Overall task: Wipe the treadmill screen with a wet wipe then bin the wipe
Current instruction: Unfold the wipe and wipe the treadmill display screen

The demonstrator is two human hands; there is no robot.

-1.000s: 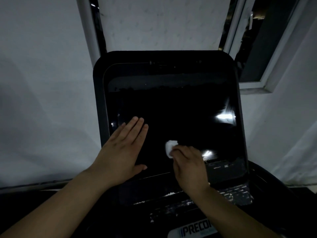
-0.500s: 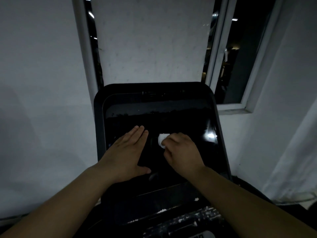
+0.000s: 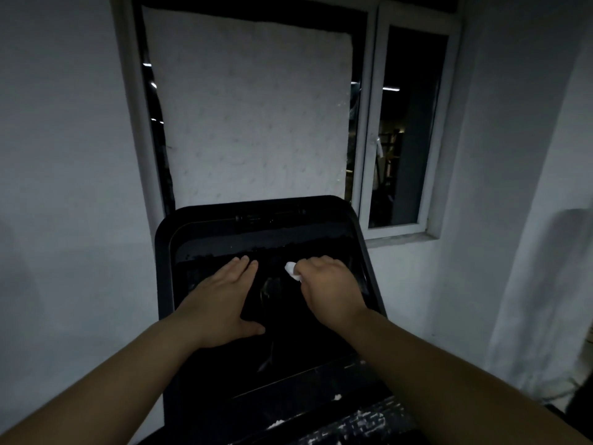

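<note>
A crumpled white wet wipe (image 3: 292, 271) is gripped in the curled right hand (image 3: 330, 284) and pressed against the treadmill screen (image 3: 282, 319) toward its upper right corner, while the left hand (image 3: 221, 300) is laid flat, fingers straight, near its left edge.

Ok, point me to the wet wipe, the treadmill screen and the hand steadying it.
wet wipe (image 3: 291, 270), head view, white wad showing beside the right hand's fingers.
treadmill screen (image 3: 282, 319), head view, bare dark glass between the hands.
left hand (image 3: 221, 298), head view, back of the hand.
</note>
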